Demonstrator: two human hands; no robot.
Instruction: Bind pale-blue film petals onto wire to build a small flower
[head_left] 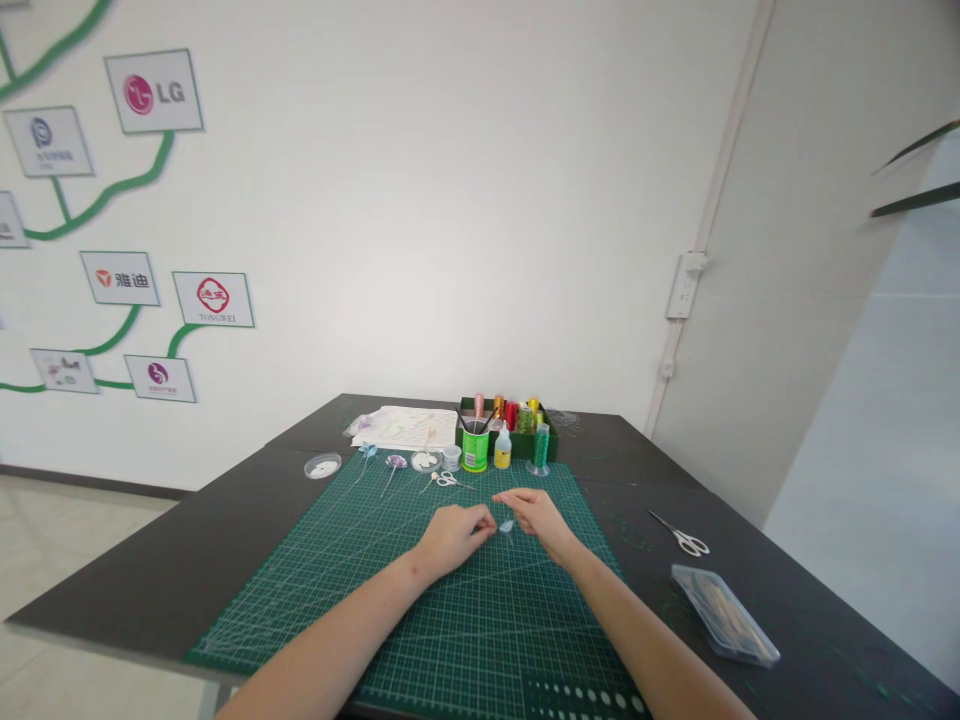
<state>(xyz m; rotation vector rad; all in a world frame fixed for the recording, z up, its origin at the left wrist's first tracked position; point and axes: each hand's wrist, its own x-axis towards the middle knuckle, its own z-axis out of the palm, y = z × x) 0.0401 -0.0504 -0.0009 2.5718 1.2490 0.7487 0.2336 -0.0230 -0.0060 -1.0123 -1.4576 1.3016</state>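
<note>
Working close together over the green cutting mat (315, 580), the left hand (454, 537) and the right hand (536, 515) flanked a small pale-blue piece (507, 526), which sat just beside the left fingertips and below the right ones. Both hands had fingers drawn in as if pinching, but whether either grip held the piece could not be told. The step in hand looked like delicate fingertip work on it; the next move seemed to call for a steady left pinch and light right-hand motion. Beyond the grip stood a glue bottle (502, 452) and a green spool (541, 447).
</note>
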